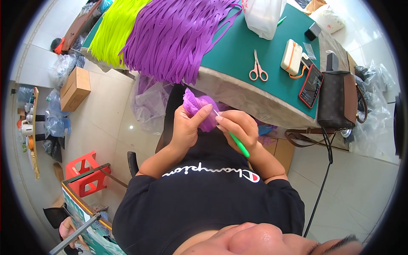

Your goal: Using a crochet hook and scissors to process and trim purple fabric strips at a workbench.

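Note:
My left hand (183, 129) pinches a crumpled purple soft piece (193, 102), thin and frilled along its edge, with the thumb pressed on top. Close beside it, my right hand (241, 127) grips a slim tool with a green handle (239, 145). The tool's thin pale tip meets the purple piece near my left thumb, and its handle slants down to the right. Whether the tip goes into the piece or only touches it, I cannot tell. Both hands are in front of my black shirt, just off the table's near edge.
On the green table (231, 59) lie purple strips (170, 40), lime strips (112, 34), pink-handled scissors (258, 70), a white plastic bag (264, 19), a cream case (291, 57) and a phone (311, 86). A brown handbag (338, 100) sits at right; a red stool (87, 174) stands lower left.

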Available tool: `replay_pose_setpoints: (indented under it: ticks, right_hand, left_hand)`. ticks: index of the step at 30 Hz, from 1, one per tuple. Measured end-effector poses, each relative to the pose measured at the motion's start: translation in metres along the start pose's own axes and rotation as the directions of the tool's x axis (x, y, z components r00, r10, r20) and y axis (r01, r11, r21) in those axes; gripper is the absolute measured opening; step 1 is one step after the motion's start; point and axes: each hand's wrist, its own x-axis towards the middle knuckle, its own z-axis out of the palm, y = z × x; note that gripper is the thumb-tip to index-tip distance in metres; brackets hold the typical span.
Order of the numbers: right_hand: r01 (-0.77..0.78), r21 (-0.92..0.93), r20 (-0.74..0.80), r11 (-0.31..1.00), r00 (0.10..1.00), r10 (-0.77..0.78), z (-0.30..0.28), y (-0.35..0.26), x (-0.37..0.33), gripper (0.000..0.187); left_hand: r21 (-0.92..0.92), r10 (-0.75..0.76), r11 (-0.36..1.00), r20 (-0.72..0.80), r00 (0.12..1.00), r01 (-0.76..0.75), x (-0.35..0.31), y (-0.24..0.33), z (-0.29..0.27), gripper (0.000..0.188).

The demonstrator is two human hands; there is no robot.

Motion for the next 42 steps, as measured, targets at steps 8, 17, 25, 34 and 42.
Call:
replay_pose_setpoints:
  ticks: [8,17,25,34,42]
  right_hand:
    - [0.062,-0.116,-0.036,0.991,0.997,-0.067,0.006,0.0,-0.005,0.031]
    - [-0.27,-0.208,0.17,0.94,0.937,0.306,-0.006,-0.013,0.002,0.011]
    - [-0.607,0.45,0.131,0.656,0.771,0.623,-0.003,0.004,-0.007,0.009]
    - [-0.388,0.806,0.134,0.447,0.855,0.501,-0.02,-0.006,0.001,0.031]
    - [0.011,0.894,-0.206,0.448,0.898,0.388,-0.111,0.0,0.041,0.03]
  left_hand:
    - [0.076,0.111,0.991,-0.032,0.993,-0.108,-0.002,-0.006,0.001,0.009]
    - [0.525,0.433,0.767,-0.001,0.902,-0.367,-0.003,-0.003,0.01,0.004]
    - [0.198,0.118,0.972,0.064,0.991,-0.128,-0.001,0.006,0.005,0.01]
    - [0.686,0.254,0.683,0.099,0.962,-0.251,0.014,-0.009,-0.022,0.014]
    - [0.415,0.151,0.899,0.011,0.988,-0.142,0.047,-0.017,-0.065,0.017]
